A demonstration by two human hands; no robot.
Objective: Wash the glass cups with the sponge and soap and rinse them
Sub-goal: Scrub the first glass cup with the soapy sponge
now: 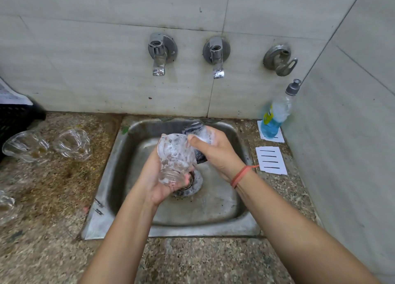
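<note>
Over the steel sink my left hand grips a soapy glass cup by its base, mouth tilted up and away. My right hand holds a dark foamy sponge against the cup's rim on its right side. Two more glass cups lie on their sides on the counter to the left. Part of another glass shows at the left edge. A soap bottle with blue liquid stands at the back right corner.
Three wall taps sit above the sink; no water is seen running. A black crate stands at the far left. Two white cards lie on the speckled counter right of the sink.
</note>
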